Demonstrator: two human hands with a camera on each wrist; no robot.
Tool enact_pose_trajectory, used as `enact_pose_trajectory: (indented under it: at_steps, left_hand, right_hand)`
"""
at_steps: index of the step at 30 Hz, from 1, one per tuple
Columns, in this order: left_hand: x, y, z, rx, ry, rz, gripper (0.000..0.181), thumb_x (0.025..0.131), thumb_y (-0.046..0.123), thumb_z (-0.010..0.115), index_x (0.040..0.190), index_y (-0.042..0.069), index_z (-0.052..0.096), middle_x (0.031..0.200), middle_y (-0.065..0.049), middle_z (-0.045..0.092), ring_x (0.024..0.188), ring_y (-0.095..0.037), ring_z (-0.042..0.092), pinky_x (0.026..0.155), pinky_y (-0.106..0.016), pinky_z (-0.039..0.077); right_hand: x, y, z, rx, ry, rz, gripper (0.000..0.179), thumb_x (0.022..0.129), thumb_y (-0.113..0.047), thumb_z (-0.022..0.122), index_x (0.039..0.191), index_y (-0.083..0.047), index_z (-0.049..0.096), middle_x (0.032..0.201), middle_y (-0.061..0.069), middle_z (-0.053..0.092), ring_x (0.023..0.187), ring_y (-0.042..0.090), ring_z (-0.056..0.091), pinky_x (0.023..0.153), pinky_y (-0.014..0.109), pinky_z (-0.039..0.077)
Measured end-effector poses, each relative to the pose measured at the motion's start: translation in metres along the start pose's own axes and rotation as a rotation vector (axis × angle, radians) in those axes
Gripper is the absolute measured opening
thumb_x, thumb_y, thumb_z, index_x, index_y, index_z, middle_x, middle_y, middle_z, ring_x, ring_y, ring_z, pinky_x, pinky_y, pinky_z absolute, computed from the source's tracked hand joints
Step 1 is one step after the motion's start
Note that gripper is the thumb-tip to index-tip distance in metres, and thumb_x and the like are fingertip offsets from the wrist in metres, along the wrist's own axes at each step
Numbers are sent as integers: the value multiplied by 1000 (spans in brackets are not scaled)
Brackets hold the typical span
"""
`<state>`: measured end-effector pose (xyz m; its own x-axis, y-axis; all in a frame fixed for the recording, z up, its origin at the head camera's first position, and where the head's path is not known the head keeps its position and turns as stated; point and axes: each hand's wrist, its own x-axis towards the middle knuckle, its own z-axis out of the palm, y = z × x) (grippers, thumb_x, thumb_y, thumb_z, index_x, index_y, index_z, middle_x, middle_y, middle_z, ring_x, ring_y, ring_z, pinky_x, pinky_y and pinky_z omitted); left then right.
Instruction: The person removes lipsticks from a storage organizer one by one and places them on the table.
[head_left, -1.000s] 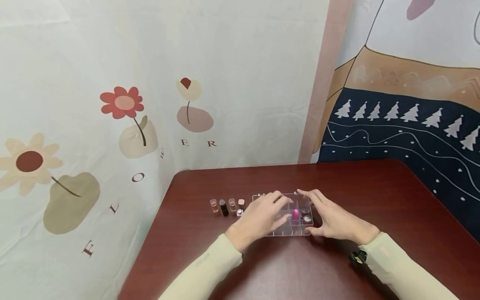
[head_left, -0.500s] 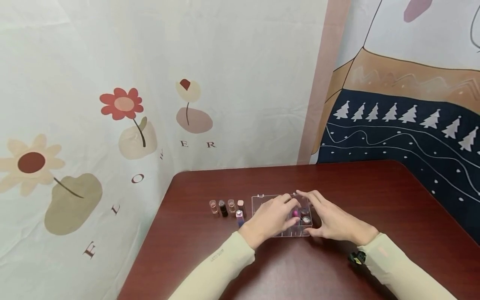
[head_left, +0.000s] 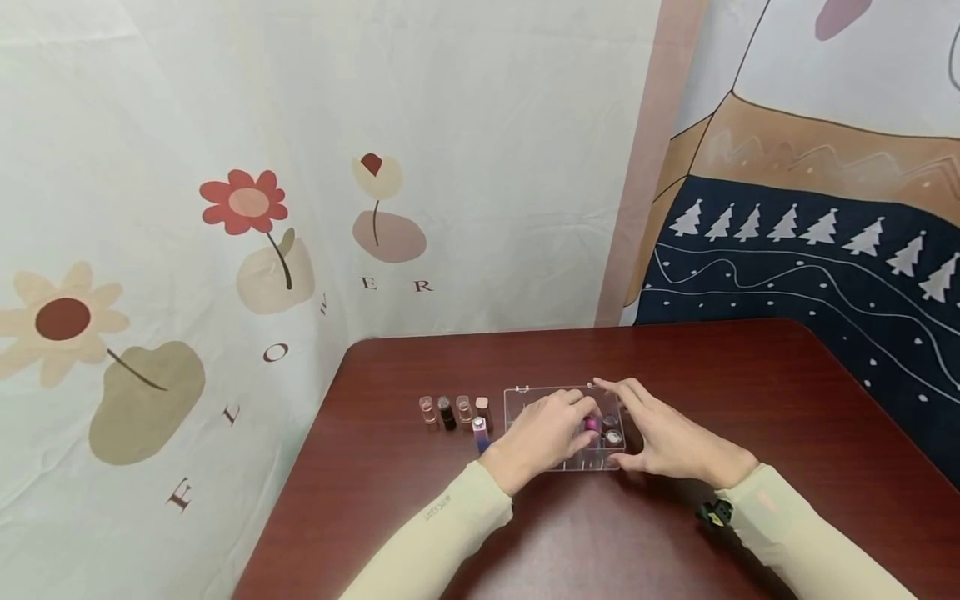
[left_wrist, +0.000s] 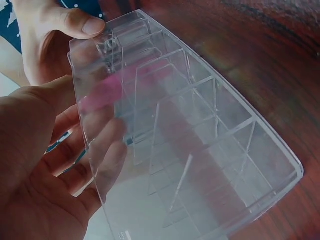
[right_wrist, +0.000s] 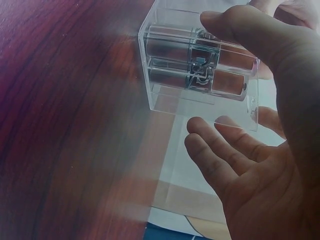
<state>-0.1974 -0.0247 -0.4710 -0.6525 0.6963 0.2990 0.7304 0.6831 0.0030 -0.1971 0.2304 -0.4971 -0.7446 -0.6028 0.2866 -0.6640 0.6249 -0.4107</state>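
A clear plastic compartment box (head_left: 512, 412) sits on the table, several dividers showing inside. One compartment holds a bright pink lipstick (left_wrist: 112, 90), upright in the box. My left hand (head_left: 542, 433) reaches over the rim and pinches the lipstick's upper end; the thumb and fingertips are on either side of it, though the exact contact is partly hidden. At the box's right end, my right hand (head_left: 678, 435) grips it, thumb at the front edge and index finger at the back edge. Two small round jars (right_wrist: 227, 82) share the compartments near that end.
Left of the box stand a black lipstick (head_left: 447, 413), two clear-topped tubes (head_left: 427, 411), a pink-topped tube (head_left: 482, 406) and a purple-blue tube (head_left: 481, 435). The brown table (head_left: 600, 533) meets hanging printed cloths (head_left: 495, 167) at the back.
My left hand has moved right across the box to the pink lipstick, bringing the purple-blue tube into fuller view. My right hand has stayed on the box's end.
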Motion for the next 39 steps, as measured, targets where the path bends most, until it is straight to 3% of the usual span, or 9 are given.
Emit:
enact_pose_trajectory:
  at_steps: [14,33,39]
  left_hand:
    - [-2,-4,-1,-42,47,10,13,110,29,85,119,22,80,111,8,77,97,-7,78,85,-19,66]
    - [-15,-10,-20,-100,279,90,18,105,19,89,119,17,77,107,5,75,94,-8,75,87,-18,66]
    - [-17,-12,-28,-106,323,114,21,104,17,91,119,15,77,107,3,76,93,-9,75,87,-18,66]
  right_hand:
    - [1,0,-2,12,-22,24,119,83,-26,108,178,-12,38,152,5,58,128,17,71,108,45,69]
    - [0,-1,1,23,-1,20,117,82,-21,108,177,-10,40,151,6,61,130,21,74,110,49,69]
    - [0,-1,2,15,6,20,117,82,-22,108,176,-11,41,151,6,61,129,20,74,110,48,69]
